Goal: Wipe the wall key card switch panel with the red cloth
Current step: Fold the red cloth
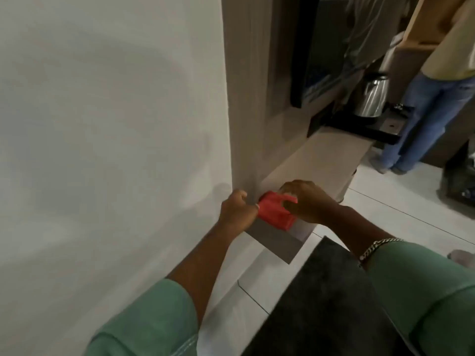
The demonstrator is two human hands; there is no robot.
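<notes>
The red cloth (273,213) lies folded on the near corner of a light wooden shelf (323,160). My right hand (307,201) curls over the cloth's right side and grips it. My left hand (237,210) pinches the cloth's left edge, its fist close to the corner where the white wall (102,124) meets a grey wood panel (246,86). No key card switch panel is in view.
A steel kettle (372,96) stands on a black tray (370,127) at the far end of the shelf. Another person (431,86) in jeans stands beyond it. A dark mat (326,304) lies on the pale tiled floor below me.
</notes>
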